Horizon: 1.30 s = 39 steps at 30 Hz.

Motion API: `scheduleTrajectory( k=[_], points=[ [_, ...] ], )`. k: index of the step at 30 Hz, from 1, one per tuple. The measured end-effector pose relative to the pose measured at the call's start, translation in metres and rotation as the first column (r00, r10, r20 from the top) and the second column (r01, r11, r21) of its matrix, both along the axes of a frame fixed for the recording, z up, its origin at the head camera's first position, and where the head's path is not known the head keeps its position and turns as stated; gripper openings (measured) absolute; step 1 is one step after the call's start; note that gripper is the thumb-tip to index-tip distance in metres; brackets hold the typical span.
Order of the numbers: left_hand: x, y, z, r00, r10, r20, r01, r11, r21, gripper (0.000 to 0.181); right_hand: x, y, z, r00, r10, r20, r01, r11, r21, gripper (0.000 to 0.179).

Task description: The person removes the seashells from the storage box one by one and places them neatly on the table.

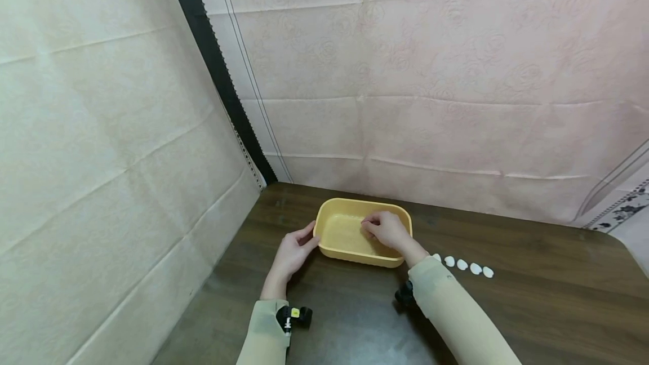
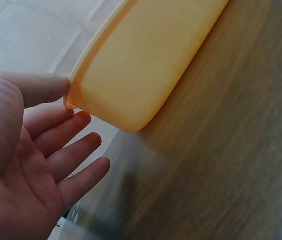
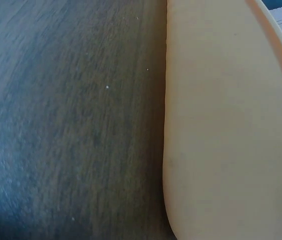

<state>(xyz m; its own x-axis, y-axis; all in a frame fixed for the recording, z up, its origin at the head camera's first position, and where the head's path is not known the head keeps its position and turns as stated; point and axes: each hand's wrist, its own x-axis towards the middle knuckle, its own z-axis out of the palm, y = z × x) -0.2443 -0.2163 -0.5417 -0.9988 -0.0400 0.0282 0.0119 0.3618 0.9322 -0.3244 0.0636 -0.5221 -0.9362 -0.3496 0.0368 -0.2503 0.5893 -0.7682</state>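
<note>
A yellow rectangular plastic tub (image 1: 338, 231) with rounded corners stands on the dark wooden table. My left hand (image 1: 292, 251) holds its left end; in the left wrist view the thumb and forefinger of that hand (image 2: 43, 135) pinch the rim of the tub (image 2: 131, 65), the other fingers spread below. Over the rim from the right, my right hand (image 1: 389, 231) reaches inside, its fingers bent together low over the bottom; whether they pinch something I cannot tell. The right wrist view has only the outer side of the tub (image 3: 225, 120), without the hand.
Several small white flat pieces (image 1: 462, 265) lie in a row on the table (image 1: 537, 297), right of the tub and partly behind my right sleeve. Pale patterned cloth (image 1: 431, 83) hangs behind the table, and another cloth (image 1: 127, 156) along its left side.
</note>
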Motion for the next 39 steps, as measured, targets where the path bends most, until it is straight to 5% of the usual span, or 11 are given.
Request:
scheduleTrajectory(
  k=[22, 29, 39],
  points=[
    [-0.0011, -0.0001, -0.0002, 1.000, 0.004, 0.010, -0.004, 1.000, -0.003, 0.050, 0.0005, -0.0002, -0.0010, 0.998, 0.017, 0.052, -0.016, 1.000, -0.022, 0.033],
    [-0.0002, -0.0003, 0.0006, 1.000, 0.001, 0.009, -0.001, 1.000, 0.004, 0.049, -0.0007, 0.0000, -0.0021, 0.999, 0.047, 0.017, -0.047, 0.999, -0.028, 0.033],
    [-0.0007, 0.0001, 0.0001, 1.000, 0.009, 0.015, -0.009, 1.000, -0.001, 0.049, 0.0000, 0.0047, 0.0054, 0.993, -0.047, -0.112, 0.041, 0.997, -0.059, 0.031]
  ],
)
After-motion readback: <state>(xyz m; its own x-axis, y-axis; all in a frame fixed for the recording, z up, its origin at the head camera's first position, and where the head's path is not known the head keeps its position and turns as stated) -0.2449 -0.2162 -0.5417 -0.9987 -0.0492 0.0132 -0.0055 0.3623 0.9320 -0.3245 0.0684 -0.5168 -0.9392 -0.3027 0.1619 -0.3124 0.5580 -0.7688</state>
